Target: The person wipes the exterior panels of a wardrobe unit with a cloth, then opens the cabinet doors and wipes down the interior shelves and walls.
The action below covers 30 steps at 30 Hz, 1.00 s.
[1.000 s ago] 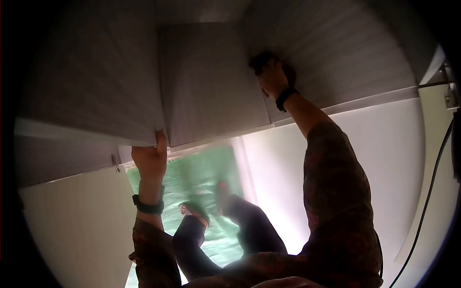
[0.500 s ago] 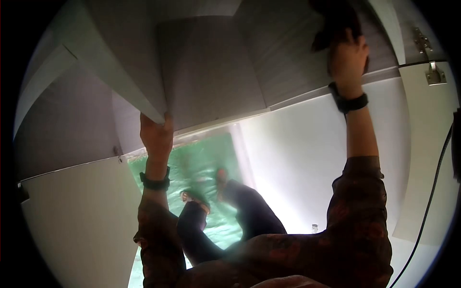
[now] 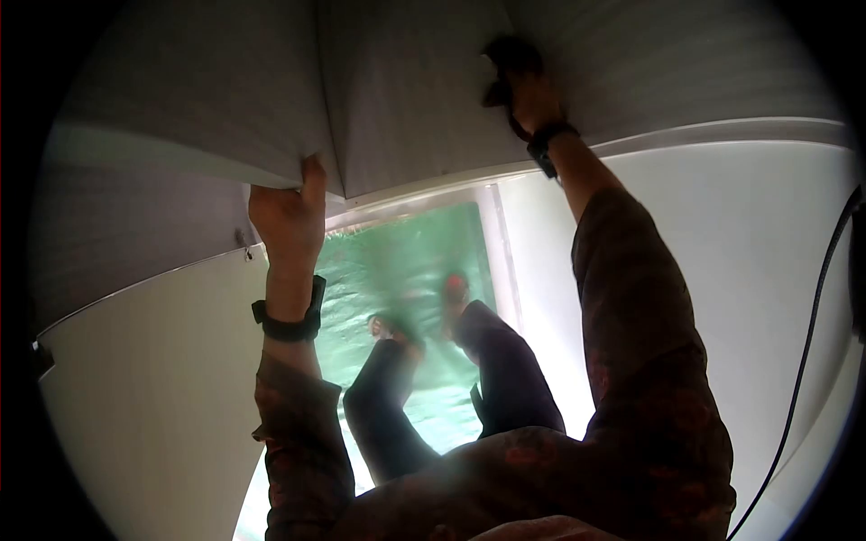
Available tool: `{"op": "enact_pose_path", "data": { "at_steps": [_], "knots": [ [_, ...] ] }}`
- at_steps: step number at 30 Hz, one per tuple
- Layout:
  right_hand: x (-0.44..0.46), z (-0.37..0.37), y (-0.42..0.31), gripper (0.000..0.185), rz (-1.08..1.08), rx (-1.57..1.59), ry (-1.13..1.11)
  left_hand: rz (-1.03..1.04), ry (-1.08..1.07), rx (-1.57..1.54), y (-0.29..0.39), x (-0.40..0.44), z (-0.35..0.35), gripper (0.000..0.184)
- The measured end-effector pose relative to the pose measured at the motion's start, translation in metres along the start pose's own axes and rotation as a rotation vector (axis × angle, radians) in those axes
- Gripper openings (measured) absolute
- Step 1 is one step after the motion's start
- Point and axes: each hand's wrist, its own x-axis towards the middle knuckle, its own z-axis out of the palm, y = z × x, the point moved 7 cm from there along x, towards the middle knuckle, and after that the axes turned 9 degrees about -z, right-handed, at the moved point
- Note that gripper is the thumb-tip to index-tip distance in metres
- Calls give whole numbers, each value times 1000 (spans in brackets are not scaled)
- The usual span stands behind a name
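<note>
My left hand [image 3: 287, 216] is closed around the front edge of a grey cabinet panel [image 3: 180, 158], its thumb pointing up along the panel's right side. To the right, my raised right hand [image 3: 536, 101] grips a dark object [image 3: 516, 56] in front of the grey inner surface [image 3: 406, 99] of the cabinet. Shadow and blur hide what kind of object it is. Both wrists carry black bands.
Pale cabinet doors or panels [image 3: 153, 388] hang below on the left, with a white surface [image 3: 686, 243] at right. Green sheeting [image 3: 406, 252] covers the floor under my feet. A black cable [image 3: 812, 316] runs down the right side.
My right hand has moved left with the dark object, closer to my left hand. The left hand still grips the panel edge. The view has shifted to the left.
</note>
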Motion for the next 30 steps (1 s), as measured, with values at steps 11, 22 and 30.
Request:
{"op": "enact_pose_path", "data": {
  "at_steps": [11,22,30],
  "knots": [
    [-1,-75,26,33,-26,657,459,4,11,44,4,0,-1,21],
    [-10,-19,-172,32,-416,91,4,-27,56,-78,2,2,-1,17],
    [-90,-67,-188,40,-366,794,65,-47,15,45,5,8,0,24]
  ]
}}
